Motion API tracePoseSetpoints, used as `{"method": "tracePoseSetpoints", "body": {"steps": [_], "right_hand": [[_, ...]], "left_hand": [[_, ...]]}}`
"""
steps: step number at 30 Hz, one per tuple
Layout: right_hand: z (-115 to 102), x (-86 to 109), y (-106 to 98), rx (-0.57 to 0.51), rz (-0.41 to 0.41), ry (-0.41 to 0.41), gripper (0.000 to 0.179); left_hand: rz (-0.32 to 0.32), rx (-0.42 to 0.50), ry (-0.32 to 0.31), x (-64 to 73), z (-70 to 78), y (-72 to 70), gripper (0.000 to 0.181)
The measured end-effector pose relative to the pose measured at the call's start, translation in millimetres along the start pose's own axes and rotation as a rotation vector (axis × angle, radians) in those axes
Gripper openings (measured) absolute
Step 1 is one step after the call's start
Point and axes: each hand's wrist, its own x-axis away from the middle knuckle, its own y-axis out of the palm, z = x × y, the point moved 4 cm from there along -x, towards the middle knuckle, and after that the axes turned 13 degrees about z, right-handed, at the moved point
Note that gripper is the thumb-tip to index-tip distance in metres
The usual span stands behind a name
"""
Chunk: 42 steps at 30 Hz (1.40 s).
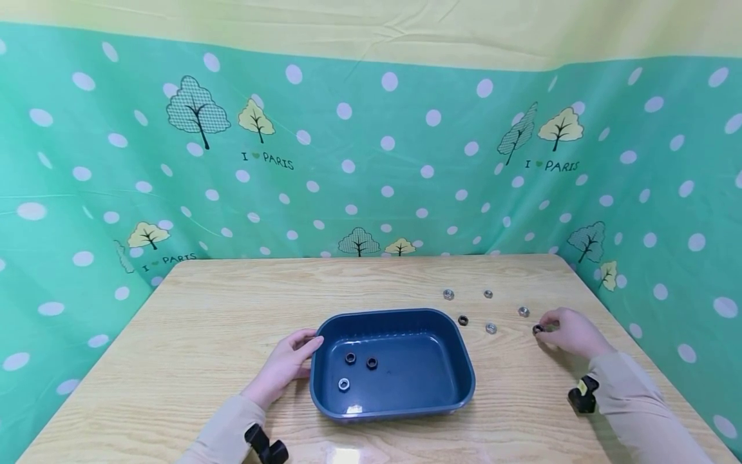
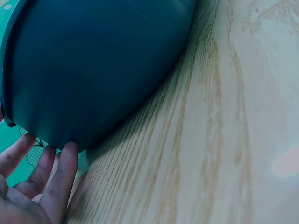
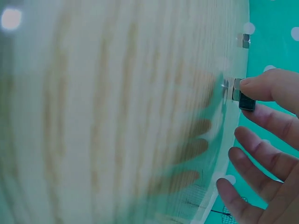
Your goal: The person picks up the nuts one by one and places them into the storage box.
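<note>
A dark blue plastic bin (image 1: 394, 415) with rounded corners sits on the table. My left hand (image 1: 288, 362) grips its left side, thumb over the rim and the other fingers against the outer wall; the left wrist view shows these fingertips (image 2: 70, 148) at the bin wall (image 2: 103, 70). Inside lie two black nuts, one near the left (image 1: 350, 357) and another (image 1: 372, 363) beside it, plus a silver nut (image 1: 344, 385). Over at the right, my right hand (image 1: 570, 332) pinches a black hex nut (image 3: 247, 101) between thumb and forefinger, the remaining fingers spread.
Several loose nuts lie on the table right of and behind the bin, among them a black nut (image 1: 463, 320) and silver nuts (image 1: 491, 328). The wooden table (image 1: 232, 303) meets a green dotted curtain (image 1: 324, 206) at its back and sides.
</note>
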Motion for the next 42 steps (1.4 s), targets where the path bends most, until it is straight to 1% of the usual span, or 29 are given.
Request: {"method": "tracePoseSetpoints", "body": {"steps": [8,16,25,33,42], "right_hand": [[-2.2,0.9,-2.2,-0.023,0.060,-0.029,0.017],[-2.1,1.7,-2.5,-0.025,0.057,-0.015,0.018],[-4.2,0.4,-2.4,-0.028,0.069,-0.035,0.024],[-13.3,-0.2,-6.2,-0.029,0.093,-0.078,0.025],[-25.1,2.7,-8.2,-0.043,0.118,-0.091,0.023]], "left_hand": [[-0.003,0.003,-0.003,-0.2,0.2,0.2,0.044],[-0.006,-0.009,-0.004,-0.5,0.6,0.9,0.044],[-0.002,-0.003,-0.006,-2.3,-0.8,0.9,0.045],[0.002,0.002,-0.006,-1.3,0.6,1.0,0.043],[0.010,0.004,-0.015,-0.8,2.0,1.8,0.042]]}}
